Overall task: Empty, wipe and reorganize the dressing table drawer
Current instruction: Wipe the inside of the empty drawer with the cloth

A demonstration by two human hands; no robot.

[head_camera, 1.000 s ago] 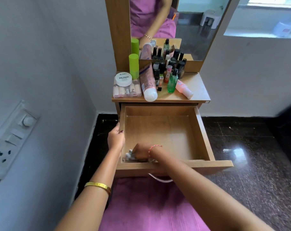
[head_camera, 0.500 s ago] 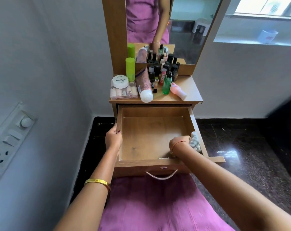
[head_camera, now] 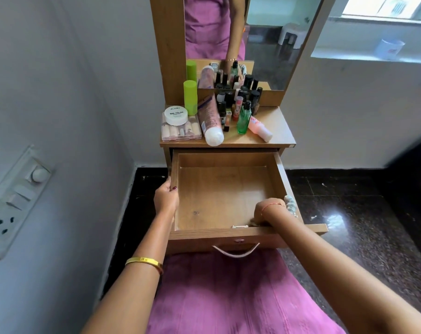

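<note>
The drawer [head_camera: 219,196] is pulled fully out of the dressing table toward the person, its depth running from the cabinet to the front panel with the handle [head_camera: 236,252] nearest the camera; its floor is bare. The left hand [head_camera: 166,198] is curled over the drawer's left wall, thumb inside. The right hand [head_camera: 269,209] is closed on a pale cloth [head_camera: 291,204] in the near right corner, the cloth bunched against the right wall — half a second ago it lay in almost the same place, a second ago in the near left corner. On the tabletop [head_camera: 275,131] behind stand bottles, a tube [head_camera: 210,121] lying with its cap toward the drawer, and a clear box [head_camera: 180,131] under a round jar [head_camera: 175,114].
</note>
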